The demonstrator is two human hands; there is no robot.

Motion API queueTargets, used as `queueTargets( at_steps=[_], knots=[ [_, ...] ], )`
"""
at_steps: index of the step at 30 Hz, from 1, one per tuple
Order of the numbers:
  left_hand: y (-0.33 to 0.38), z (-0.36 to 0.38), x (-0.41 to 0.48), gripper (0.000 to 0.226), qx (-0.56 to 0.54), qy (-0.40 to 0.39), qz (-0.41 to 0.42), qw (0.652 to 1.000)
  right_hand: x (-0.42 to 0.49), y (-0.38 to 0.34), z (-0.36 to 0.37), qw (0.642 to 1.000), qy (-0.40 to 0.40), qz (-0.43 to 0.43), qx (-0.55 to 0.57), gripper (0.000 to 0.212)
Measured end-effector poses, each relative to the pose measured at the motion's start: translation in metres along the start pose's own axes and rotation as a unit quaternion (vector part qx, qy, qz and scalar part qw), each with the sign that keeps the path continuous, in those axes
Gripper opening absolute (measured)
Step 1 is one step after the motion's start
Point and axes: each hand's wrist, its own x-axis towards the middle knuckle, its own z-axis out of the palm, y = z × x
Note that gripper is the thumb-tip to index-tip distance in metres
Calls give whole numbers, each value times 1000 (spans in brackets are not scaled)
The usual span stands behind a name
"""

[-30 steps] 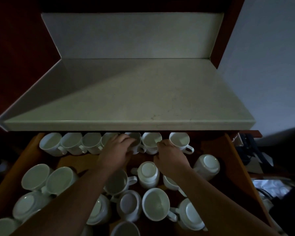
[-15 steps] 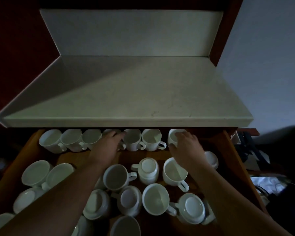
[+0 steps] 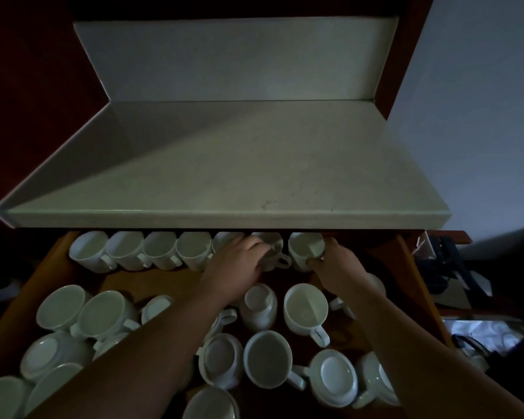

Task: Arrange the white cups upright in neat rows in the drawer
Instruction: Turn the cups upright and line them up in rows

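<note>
Both hands working back row at 12 o'clock: right hand [image 3: 338, 264] pinching end cup [image 3: 304, 251], left hand [image 3: 239, 261] gripping neighbour cup [image 3: 270, 252]. Better nudging gently, handles aligned.

Since half a second ago the left hand [image 3: 239, 261] has moved to the right along the back row and now lies over the fifth cup [image 3: 224, 240] and the sixth cup [image 3: 271, 252] — before, it was near the fourth. The right hand [image 3: 335, 264] now grips the seventh cup [image 3: 304, 251], which stands closer to the sixth than before — only a small gap is left.
</note>
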Motion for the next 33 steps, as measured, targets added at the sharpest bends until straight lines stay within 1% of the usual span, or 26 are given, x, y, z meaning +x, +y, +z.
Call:
queueTargets(
  at_steps=[4,6,9,12,14,16,18,21,23,25,27,29,30,31,33],
  knots=[
    [6,7,8,20,51,-35,-1,998,1,-3,5,1000,-3,-21,6,46],
    [6,7,11,12,54,-44,-7,998,2,-4,6,1000,-5,-28,5,46],
    [5,8,14,12,65,-48,1,997,3,-3,5,999,-5,-36,-2,48],
    [10,6,15,18,71,-57,-22,996,4,-3,3,999,-20,-38,6,51],
    [15,3,11,32,47,-27,-52,997,0,-3,-3,999,-32,-43,-1,55],
    [16,-8,-2,41,-1,28,-97,995,-8,-4,-9,998,-10,-55,-25,60],
    [10,-26,-23,36,-54,82,-145,984,-21,-9,-15,997,5,-72,-30,56],
    [-16,-56,-72,29,-97,126,-236,959,-42,-31,-11,992,-9,-119,-31,44],
    [-42,-74,-110,27,-129,164,-286,935,-55,-58,-2,989,-13,-144,-24,39],
    [-74,-90,-147,23,-145,193,-328,914,-68,-90,10,986,-21,-164,-24,40],
    [-110,-103,-178,20,-143,204,-347,904,-78,-123,25,983,-34,-176,-40,38],
    [-146,-115,-202,21,-120,193,-327,917,-88,-156,45,981,-56,-184,-34,33],
    [-162,-120,-212,24,-115,170,-323,924,-94,-172,59,981,-60,-183,-30,34],
    [-175,-125,-218,31,-111,141,-327,928,-102,-190,71,980,-67,-180,-43,38],
    [-199,-130,-229,44,-110,78,-332,934,-118,-225,97,969,-98,-214,-74,47]
  ],
)
